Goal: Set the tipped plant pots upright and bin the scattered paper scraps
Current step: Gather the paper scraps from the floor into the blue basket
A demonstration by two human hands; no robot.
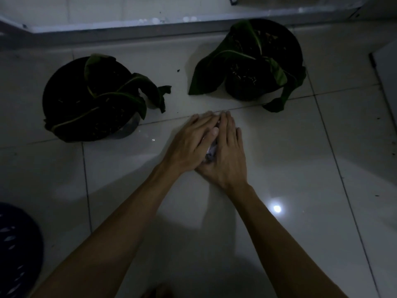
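Note:
Two black plant pots with broad green leaves stand upright on the white tiled floor: one at the left (90, 100), one at the back right (264, 59). In front of them, at the middle of the floor, my left hand (189, 143) and my right hand (227, 155) are cupped together, fingers flat on the tiles. Between the palms shows a small crumpled clump of paper scraps (211, 150), mostly hidden by the hands. Both hands press on it from either side.
A raised white ledge (150, 29) runs along the back. A pale board or door edge (386, 78) is at the right. A dark patterned object (17, 250) lies at the lower left. Small soil specks dot the floor at the right.

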